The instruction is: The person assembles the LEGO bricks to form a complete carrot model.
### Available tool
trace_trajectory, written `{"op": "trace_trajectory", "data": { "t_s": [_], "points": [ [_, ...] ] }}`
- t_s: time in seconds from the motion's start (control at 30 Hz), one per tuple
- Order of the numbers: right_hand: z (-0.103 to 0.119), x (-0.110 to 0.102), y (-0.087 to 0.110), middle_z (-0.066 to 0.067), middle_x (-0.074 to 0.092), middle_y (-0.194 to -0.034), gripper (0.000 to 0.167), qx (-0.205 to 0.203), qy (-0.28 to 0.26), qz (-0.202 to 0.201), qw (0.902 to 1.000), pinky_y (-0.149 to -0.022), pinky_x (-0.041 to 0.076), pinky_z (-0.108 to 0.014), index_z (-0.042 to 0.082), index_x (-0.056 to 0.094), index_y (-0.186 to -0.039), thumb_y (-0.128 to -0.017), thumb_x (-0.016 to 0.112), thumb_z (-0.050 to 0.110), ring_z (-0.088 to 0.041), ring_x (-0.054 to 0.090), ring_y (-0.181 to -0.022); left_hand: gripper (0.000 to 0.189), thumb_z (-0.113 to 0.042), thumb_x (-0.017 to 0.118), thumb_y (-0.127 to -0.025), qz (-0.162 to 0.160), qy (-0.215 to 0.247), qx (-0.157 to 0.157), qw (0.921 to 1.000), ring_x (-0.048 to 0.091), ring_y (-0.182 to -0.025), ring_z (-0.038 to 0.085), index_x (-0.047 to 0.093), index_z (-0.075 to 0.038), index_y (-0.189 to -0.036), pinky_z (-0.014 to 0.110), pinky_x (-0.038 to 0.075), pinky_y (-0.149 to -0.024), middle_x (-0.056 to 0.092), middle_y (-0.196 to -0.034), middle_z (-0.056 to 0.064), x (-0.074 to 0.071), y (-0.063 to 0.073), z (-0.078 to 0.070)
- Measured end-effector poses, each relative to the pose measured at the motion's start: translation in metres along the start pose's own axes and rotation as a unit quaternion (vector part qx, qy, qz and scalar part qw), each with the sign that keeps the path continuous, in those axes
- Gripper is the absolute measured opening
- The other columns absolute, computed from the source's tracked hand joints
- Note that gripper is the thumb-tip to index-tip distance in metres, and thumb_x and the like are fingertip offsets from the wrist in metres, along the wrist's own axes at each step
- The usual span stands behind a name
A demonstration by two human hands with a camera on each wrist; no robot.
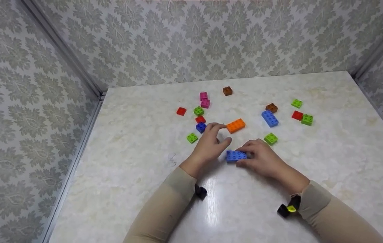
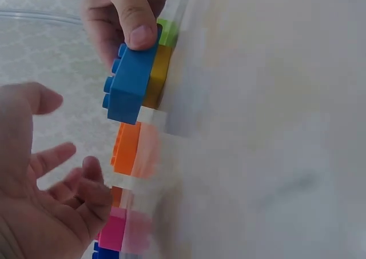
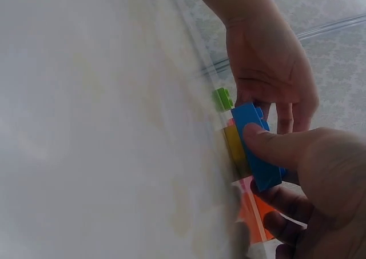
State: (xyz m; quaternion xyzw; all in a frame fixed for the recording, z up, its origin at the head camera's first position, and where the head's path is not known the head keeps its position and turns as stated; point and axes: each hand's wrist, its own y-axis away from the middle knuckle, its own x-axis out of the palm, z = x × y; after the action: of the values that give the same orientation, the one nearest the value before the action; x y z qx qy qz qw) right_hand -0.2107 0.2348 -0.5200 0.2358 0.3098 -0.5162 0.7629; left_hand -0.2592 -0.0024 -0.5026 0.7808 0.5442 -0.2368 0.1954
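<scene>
The right hand (image 1: 262,158) pinches a light blue brick (image 1: 234,156) between thumb and fingers near the middle of the pale surface (image 1: 120,162), with a yellow brick (image 2: 156,79) directly underneath it. The left hand (image 1: 209,144) holds nothing, its fingers loosely bent and thumb spread apart, near the orange brick (image 1: 236,126) and just beside a dark blue brick (image 1: 200,127).

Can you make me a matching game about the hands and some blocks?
1. Right hand
2. Yellow block
3. Left hand
4. Two pink blocks

A. Holding nothing
B. Next to each other
C. Holding a blue block
D. Under the held blue block

Right pairs: 1-C, 2-D, 3-A, 4-B.
</scene>
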Motion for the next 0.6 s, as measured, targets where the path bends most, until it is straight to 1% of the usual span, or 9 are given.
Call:
{"op": "trace_trajectory", "data": {
  "t_s": [0.13, 0.23, 0.27, 0.37, 0.43, 0.6],
  "points": [
    [-0.002, 0.001, 0.000, -0.003, 0.079, -0.124, 0.040, -0.014, -0.001, -0.006, 0.9999, -0.105, 0.051, -0.045, 0.012, 0.084, -0.132, -0.098, 0.090, 0.032, -0.025, 0.062, -0.120, 0.059, -0.038, 0.075, -0.110, -0.008, 0.001, -0.028, 0.9996, 0.069, -0.120, 0.025, 0.056, -0.023, -0.163, 0.044, 0.058, -0.120, 0.046, -0.169, 0.005, 0.008, -0.018, -0.004],
    [-0.003, 0.002, 0.000, -0.003, 0.079, -0.124, 0.040, -0.023, 0.001, -0.010, 0.9997, -0.105, 0.050, -0.046, 0.012, 0.084, -0.132, -0.098, 0.090, 0.031, -0.026, 0.062, -0.120, 0.062, -0.037, 0.077, -0.109, -0.006, -0.007, -0.044, 0.9990, 0.068, -0.128, 0.027, 0.054, -0.024, -0.165, 0.047, 0.053, -0.126, 0.046, -0.170, 0.006, 0.013, -0.028, -0.008],
    [-0.002, 0.002, 0.001, -0.003, 0.079, -0.124, 0.040, -0.020, -0.001, -0.010, 0.9998, -0.106, 0.050, -0.046, 0.012, 0.084, -0.133, -0.098, 0.090, 0.030, -0.025, 0.062, -0.120, 0.063, -0.037, 0.078, -0.109, -0.003, -0.012, -0.049, 0.9987, 0.067, -0.132, 0.027, 0.054, -0.024, -0.166, 0.048, 0.052, -0.127, 0.046, -0.170, 0.006, 0.014, -0.031, -0.009],
    [-0.001, 0.002, 0.001, -0.003, 0.079, -0.125, 0.042, -0.018, -0.001, -0.007, 0.9998, -0.106, 0.050, -0.047, 0.012, 0.083, -0.135, -0.098, 0.090, 0.031, -0.026, 0.061, -0.121, 0.065, -0.036, 0.078, -0.109, 0.004, -0.028, -0.068, 0.9973, 0.064, -0.142, 0.025, 0.052, -0.025, -0.168, 0.047, 0.050, -0.129, 0.047, -0.171, 0.005, 0.016, -0.038, -0.012],
    [-0.001, 0.002, 0.001, -0.004, 0.079, -0.126, 0.043, -0.020, -0.001, -0.008, 0.9998, -0.107, 0.050, -0.047, 0.012, 0.083, -0.136, -0.098, 0.090, 0.031, -0.026, 0.061, -0.121, 0.065, -0.035, 0.078, -0.109, 0.010, -0.044, -0.074, 0.9963, 0.064, -0.143, 0.024, 0.052, -0.024, -0.168, 0.045, 0.050, -0.129, 0.050, -0.169, 0.005, 0.016, -0.041, -0.013],
    [-0.002, 0.001, 0.001, -0.006, 0.079, -0.125, 0.043, -0.028, 0.001, -0.018, 0.9994, -0.106, 0.050, -0.047, 0.011, 0.083, -0.135, -0.097, 0.091, 0.029, -0.027, 0.062, -0.120, 0.061, -0.032, 0.078, -0.109, 0.020, -0.079, -0.076, 0.9938, 0.066, -0.140, 0.022, 0.057, -0.017, -0.165, 0.043, 0.050, -0.129, 0.060, -0.160, 0.007, 0.016, -0.048, -0.019]
  ]
}}
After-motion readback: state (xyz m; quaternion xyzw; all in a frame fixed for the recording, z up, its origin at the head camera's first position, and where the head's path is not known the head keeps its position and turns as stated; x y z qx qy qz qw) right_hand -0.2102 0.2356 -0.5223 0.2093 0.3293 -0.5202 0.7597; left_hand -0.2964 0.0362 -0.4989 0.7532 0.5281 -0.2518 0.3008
